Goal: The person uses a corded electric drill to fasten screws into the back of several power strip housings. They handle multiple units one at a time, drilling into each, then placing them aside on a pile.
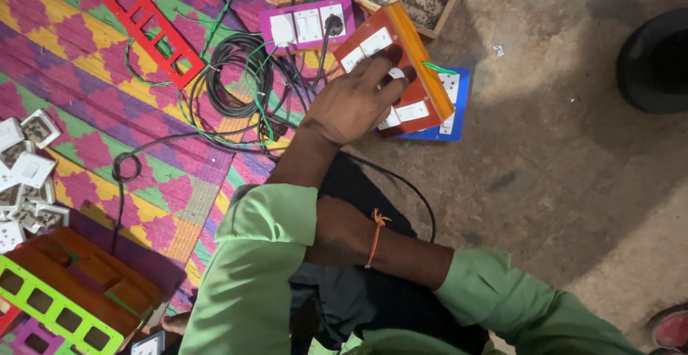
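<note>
An orange switchboard box [401,68] lay tilted on a blue faceplate [451,104] on the floor. The left hand [351,104] was spread over its switches. The right hand's fingers were hidden. The box was judged light, rigid, smooth; best gripped by its side edges.

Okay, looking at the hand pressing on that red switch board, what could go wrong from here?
1. The red board lies tilted across a blue board; the left hand pressing it could make it slide or tip.
2. Loose black cable and green wire coil beside the wrist; the arm might snag them and drag the purple board.
3. The right hand is hidden behind the left arm, so nothing visibly steadies the board.
</note>
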`<action>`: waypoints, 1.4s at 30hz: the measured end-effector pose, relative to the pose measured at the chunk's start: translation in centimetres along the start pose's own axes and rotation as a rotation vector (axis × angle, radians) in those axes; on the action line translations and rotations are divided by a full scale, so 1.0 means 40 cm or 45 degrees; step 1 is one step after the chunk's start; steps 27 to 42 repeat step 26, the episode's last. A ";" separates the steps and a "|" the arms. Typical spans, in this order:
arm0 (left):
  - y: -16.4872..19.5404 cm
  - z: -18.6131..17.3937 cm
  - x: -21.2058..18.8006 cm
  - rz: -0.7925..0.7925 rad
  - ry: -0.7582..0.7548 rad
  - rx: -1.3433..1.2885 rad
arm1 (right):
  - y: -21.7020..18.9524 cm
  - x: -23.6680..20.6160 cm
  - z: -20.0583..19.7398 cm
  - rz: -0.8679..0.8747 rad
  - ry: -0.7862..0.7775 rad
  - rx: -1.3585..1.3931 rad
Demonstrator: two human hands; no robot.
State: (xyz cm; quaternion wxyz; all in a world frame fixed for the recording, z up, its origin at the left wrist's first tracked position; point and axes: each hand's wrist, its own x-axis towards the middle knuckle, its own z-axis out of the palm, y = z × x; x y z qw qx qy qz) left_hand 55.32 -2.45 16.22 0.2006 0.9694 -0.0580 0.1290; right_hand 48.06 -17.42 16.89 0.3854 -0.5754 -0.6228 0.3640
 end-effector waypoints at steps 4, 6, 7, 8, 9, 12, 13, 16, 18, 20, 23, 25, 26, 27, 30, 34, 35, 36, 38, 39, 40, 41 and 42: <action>0.018 -0.092 0.006 0.020 0.054 0.045 | -0.024 0.018 -0.035 0.211 -0.053 0.068; 0.027 -0.160 -0.019 0.016 0.186 0.018 | -0.040 0.029 -0.063 0.418 -0.092 0.373; 0.036 -0.195 -0.046 0.010 0.253 -0.002 | -0.043 0.030 -0.082 0.543 -0.127 0.650; 0.049 -0.233 -0.086 -0.038 0.289 0.034 | -0.049 0.028 -0.097 0.672 -0.166 0.929; 0.064 -0.278 -0.138 -0.088 0.324 0.070 | -0.057 0.028 -0.106 0.693 -0.176 0.908; 0.142 -0.442 -0.336 -0.247 0.503 0.179 | -0.076 0.042 -0.118 0.649 -0.164 0.858; 0.182 -0.505 -0.416 -0.303 0.575 0.262 | -0.079 0.047 -0.115 0.580 -0.140 0.866; 0.351 -0.648 -0.674 -0.649 0.687 0.553 | -0.074 0.052 -0.072 0.692 -0.229 0.696; 0.492 -0.700 -0.839 -0.923 0.703 0.762 | -0.062 0.047 -0.030 0.660 -0.131 0.796; 0.655 -0.735 -0.987 -1.176 0.694 0.954 | -0.038 0.020 -0.018 0.795 -0.115 0.696; 0.955 -0.749 -1.160 -1.558 0.655 1.169 | 0.013 0.002 0.011 0.900 -0.077 0.772; 1.137 -0.720 -1.264 -1.836 0.623 1.295 | 0.044 -0.013 0.023 0.820 -0.011 0.624; 1.233 -0.695 -1.310 -1.979 0.617 1.341 | 0.070 -0.007 0.079 0.785 -0.138 0.619; 1.233 -0.695 -1.310 -1.979 0.617 1.341 | 0.070 -0.007 0.079 0.785 -0.138 0.619; 1.233 -0.695 -1.310 -1.979 0.617 1.341 | 0.070 -0.007 0.079 0.785 -0.138 0.619; 1.233 -0.695 -1.310 -1.979 0.617 1.341 | 0.070 -0.007 0.079 0.785 -0.138 0.619; 1.233 -0.695 -1.310 -1.979 0.617 1.341 | 0.070 -0.007 0.079 0.785 -0.138 0.619; 1.233 -0.695 -1.310 -1.979 0.617 1.341 | 0.070 -0.007 0.079 0.785 -0.138 0.619; 1.233 -0.695 -1.310 -1.979 0.617 1.341 | 0.070 -0.007 0.079 0.785 -0.138 0.619; 1.233 -0.695 -1.310 -1.979 0.617 1.341 | 0.070 -0.007 0.079 0.785 -0.138 0.619; 1.233 -0.695 -1.310 -1.979 0.617 1.341 | 0.070 -0.007 0.079 0.785 -0.138 0.619; 1.233 -0.695 -1.310 -1.979 0.617 1.341 | 0.070 -0.007 0.079 0.785 -0.138 0.619; 1.233 -0.695 -1.310 -1.979 0.617 1.341 | 0.070 -0.007 0.079 0.785 -0.138 0.619</action>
